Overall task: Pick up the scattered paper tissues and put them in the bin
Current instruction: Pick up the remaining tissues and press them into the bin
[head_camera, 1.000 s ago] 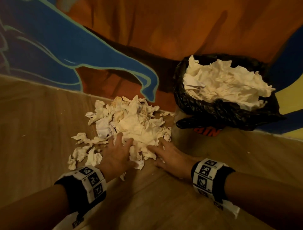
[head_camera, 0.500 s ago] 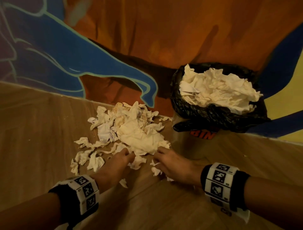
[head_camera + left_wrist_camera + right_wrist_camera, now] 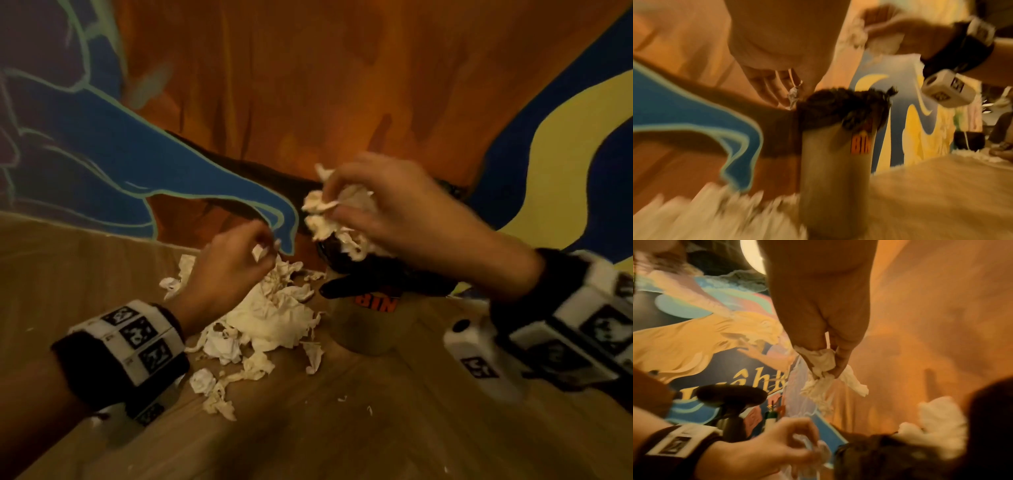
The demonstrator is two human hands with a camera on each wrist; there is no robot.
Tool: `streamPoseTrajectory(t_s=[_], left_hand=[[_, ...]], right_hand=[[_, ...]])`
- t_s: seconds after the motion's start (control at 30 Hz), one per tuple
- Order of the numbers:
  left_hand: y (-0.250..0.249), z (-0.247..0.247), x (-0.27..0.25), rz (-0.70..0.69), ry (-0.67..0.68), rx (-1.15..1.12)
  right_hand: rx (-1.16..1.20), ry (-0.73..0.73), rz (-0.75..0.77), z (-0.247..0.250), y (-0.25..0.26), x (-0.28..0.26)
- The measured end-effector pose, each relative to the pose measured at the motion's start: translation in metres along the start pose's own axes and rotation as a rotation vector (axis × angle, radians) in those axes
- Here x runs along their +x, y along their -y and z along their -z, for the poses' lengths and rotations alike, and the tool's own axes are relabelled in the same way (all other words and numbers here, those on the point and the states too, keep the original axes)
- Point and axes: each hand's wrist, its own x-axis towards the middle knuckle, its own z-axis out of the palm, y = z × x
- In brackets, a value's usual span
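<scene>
- Our right hand (image 3: 387, 212) is up over the bin (image 3: 363, 329), fingers (image 3: 840, 363) pinching a crumpled wad (image 3: 329, 219) of tissue right above the black liner (image 3: 376, 274).
- Our left hand (image 3: 226, 274) hangs just left of the bin, above the pile (image 3: 274, 315); its fingers (image 3: 263, 240) pinch a small scrap (image 3: 257, 253).
- Most of the tissues lie heaped on the wooden floor (image 3: 376, 428), near-left of the bin, with loose bits (image 3: 212, 387) trailing towards us.
- The right wrist view shows white tissue (image 3: 937, 426) mounded above the rim, so we judge the bin nearly full.
- For a clean drop, we want the wad centred over the opening and low before the fingers let go; tissue is light and will drift or roll off a mound.
- A gentle press down on the load could make room, if the liner holds.
- The left scrap should follow over the rim, not beside it.
- Watch the liner's loose edge: catching it may tip the narrow bin.
- Plenty left on the floor; bigger two-handed scoops would serve us better than pinches.
</scene>
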Motion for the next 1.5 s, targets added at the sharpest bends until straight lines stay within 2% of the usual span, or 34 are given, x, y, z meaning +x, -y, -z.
streamPoseTrajectory(t_s=[0.13, 0.23, 0.3, 0.4, 0.57, 0.6, 0.7, 0.83, 0.9, 1.0, 1.1, 1.2, 1.27, 1.37, 1.43, 1.5], left_hand=[[-0.056, 0.020, 0.038, -0.107, -0.180, -0.218], [-0.082, 0.020, 0.058, -0.170, -0.157, -0.321], [-0.089, 0.009, 0.068, -0.216, -0.055, -0.290], [-0.091, -0.012, 0.077, -0.309, 0.126, -0.125], [-0.089, -0.030, 0.086, -0.326, 0.531, 0.192], [-0.088, -0.032, 0.085, -0.326, 0.570, 0.240], [-0.084, -0.027, 0.077, -0.293, 0.531, 0.172], [-0.070, -0.008, 0.053, -0.301, 0.289, 0.004], [-0.052, 0.000, 0.041, -0.262, 0.236, -0.028], [-0.020, 0.006, 0.022, -0.168, 0.266, -0.022], [0.006, 0.009, -0.002, -0.076, 0.291, -0.044], [0.033, 0.005, -0.029, 0.025, 0.366, -0.062], [0.056, -0.001, -0.048, 0.067, 0.497, 0.056], [0.082, -0.015, -0.082, 0.061, 0.705, 0.228], [0.093, -0.024, -0.104, 0.063, 0.773, 0.350], [0.100, -0.032, -0.120, 0.128, 0.799, 0.440]], right_hand=[[-0.038, -0.128, -0.164, 0.030, -0.046, -0.011], [-0.140, -0.062, -0.257, 0.026, -0.079, -0.019], [-0.190, 0.075, -0.257, 0.014, -0.094, -0.024], [-0.259, 0.266, -0.246, -0.004, -0.107, -0.027], [-0.234, 0.467, -0.353, -0.006, -0.105, -0.017], [-0.226, 0.483, -0.373, -0.002, -0.101, -0.015], [-0.281, 0.412, -0.336, 0.014, -0.086, -0.011], [-0.531, 0.225, -0.260, 0.022, -0.057, -0.005], [-0.523, 0.159, -0.181, 0.017, -0.038, 0.001], [-0.327, 0.146, -0.003, -0.009, -0.013, 0.013], [-0.122, 0.238, 0.146, -0.047, 0.007, 0.023], [-0.036, 0.346, 0.222, -0.088, 0.017, 0.024], [0.004, 0.442, 0.206, -0.119, 0.014, 0.019], [-0.044, 0.645, 0.086, -0.166, -0.008, 0.009], [-0.135, 0.779, -0.010, -0.193, -0.028, -0.001], [-0.188, 0.852, -0.072, -0.214, -0.043, -0.013]])
